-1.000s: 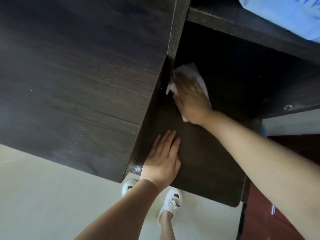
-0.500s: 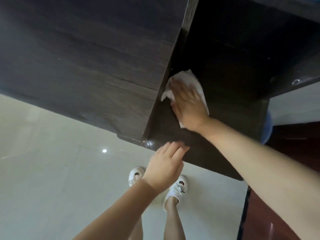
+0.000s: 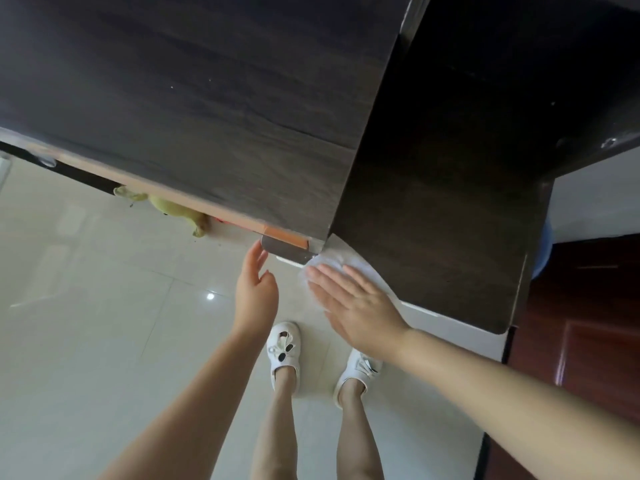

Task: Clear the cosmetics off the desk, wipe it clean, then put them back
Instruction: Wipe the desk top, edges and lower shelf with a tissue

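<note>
Right hand [image 3: 356, 308] flat on cloth [image 3: 349, 263] at table [image 3: 450, 202] edge, table at one o'clock; left hand [image 3: 256, 289] open, empty, beside.

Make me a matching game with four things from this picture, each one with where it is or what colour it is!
Things:
1. white cloth
2. left hand
3. white shoes
4. yellow-green soft toy

Places:
A. on the pale tiled floor, worn on the feet
B. under the right hand at the dark desk front edge
C. peeking from below the dark wood panel
D. open, off the desk, beside the cloth

Pairs: 1-B, 2-D, 3-A, 4-C
</note>
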Motion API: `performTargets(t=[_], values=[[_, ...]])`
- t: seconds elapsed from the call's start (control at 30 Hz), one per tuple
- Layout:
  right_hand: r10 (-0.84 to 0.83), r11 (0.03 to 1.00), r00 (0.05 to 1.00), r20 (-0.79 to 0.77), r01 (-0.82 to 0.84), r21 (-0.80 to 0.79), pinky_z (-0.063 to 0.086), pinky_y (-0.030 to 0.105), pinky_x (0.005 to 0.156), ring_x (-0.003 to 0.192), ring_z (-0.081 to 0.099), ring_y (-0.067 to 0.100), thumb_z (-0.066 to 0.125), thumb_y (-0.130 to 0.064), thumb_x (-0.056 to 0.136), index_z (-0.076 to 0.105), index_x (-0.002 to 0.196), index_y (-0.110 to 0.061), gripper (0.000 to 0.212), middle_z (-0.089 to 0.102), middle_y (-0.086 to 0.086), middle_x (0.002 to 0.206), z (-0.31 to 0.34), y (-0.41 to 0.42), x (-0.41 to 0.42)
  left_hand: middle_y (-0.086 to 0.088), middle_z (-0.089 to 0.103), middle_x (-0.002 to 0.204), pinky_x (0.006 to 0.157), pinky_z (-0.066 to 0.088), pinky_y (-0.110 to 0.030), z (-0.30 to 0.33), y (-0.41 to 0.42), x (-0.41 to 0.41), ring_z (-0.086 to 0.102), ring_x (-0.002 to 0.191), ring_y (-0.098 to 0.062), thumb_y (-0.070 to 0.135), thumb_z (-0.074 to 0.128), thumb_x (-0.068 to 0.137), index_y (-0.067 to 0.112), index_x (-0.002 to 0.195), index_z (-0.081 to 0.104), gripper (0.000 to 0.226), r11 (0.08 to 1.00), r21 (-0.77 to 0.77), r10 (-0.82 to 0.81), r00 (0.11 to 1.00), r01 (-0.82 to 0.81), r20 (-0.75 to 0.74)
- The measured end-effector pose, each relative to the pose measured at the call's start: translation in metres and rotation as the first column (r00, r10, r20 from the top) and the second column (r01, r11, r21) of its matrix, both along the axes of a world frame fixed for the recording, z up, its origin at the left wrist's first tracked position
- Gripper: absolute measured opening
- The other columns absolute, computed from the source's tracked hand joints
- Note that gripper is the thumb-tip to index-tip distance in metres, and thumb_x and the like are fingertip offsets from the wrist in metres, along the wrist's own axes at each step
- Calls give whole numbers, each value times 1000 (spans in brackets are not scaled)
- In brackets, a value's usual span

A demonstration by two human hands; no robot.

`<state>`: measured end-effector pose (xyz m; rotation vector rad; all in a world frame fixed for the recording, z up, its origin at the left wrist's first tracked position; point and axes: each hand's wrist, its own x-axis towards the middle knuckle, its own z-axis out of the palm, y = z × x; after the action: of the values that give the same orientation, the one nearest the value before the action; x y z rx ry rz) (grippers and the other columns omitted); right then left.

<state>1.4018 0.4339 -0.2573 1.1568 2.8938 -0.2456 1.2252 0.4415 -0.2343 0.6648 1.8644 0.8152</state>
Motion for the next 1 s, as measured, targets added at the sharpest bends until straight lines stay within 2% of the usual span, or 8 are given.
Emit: performTargets(t=[0.23,0.4,0.5,0.6,0.73,0.8,0.93,1.0], values=[[-163,987,981,-108,161,-27,27,31,109,133,40,16,36,-21,89,42,137,-12,49,46,2,143,2,7,-72,-7,52,132,108,35,-39,1,-1,-18,46,124,-18,-10,27,85,10,132,45,55,1000,14,-7,996,5,89],[-119,991,990,-81,113,-77,31,32,106,129,46,19,37,-22,87,45,135,-9,51,48,4,142,0,30,-108,3,47,132,98,31,-21,9,-10,-21,42,119,-7,2,31,94,14,135,41,43,990,47,137,989,-134,-64],[-63,992,995,-74,55,-112,28,32,103,122,53,22,38,-23,86,46,134,-10,50,49,5,141,4,29,-84,-1,43,128,96,29,-21,9,-21,-17,40,116,-9,1,32,91,11,133,41,43,991,132,22,961,15,-276],[-31,994,999,7,32,-102,25,34,105,123,50,25,37,-23,87,39,139,-10,53,42,7,146,8,14,-19,-12,49,111,91,36,-28,8,-30,-3,47,104,-23,12,31,84,5,118,51,39,937,245,-111,878,248,-465],[-207,966,972,115,222,-133,20,33,110,143,15,14,24,-29,97,17,147,-17,52,13,-2,157,16,-12,93,-13,57,101,83,38,-32,4,-38,27,46,92,-21,13,31,82,7,106,55,35,795,217,-378,743,566,-552],[-358,917,925,130,375,-140,9,30,115,145,0,9,13,-34,99,9,148,-20,51,6,-2,158,19,-13,120,-12,58,102,83,38,-29,2,-37,43,44,93,-20,12,33,81,9,108,53,34,723,198,-460,674,662,-578],[-599,796,794,106,605,-36,-2,36,115,144,2,19,16,-34,96,11,146,-13,54,11,8,155,10,11,72,-15,57,109,88,37,-30,6,-14,72,44,99,-23,10,38,83,7,114,49,34,613,263,-500,624,745,-600],[-417,905,904,91,422,-44,6,41,114,143,14,23,22,-35,91,24,144,-12,57,25,9,153,7,30,38,-18,57,115,94,35,-32,6,4,80,43,106,-24,10,38,83,4,118,47,36,578,294,-480,608,761,-632]])
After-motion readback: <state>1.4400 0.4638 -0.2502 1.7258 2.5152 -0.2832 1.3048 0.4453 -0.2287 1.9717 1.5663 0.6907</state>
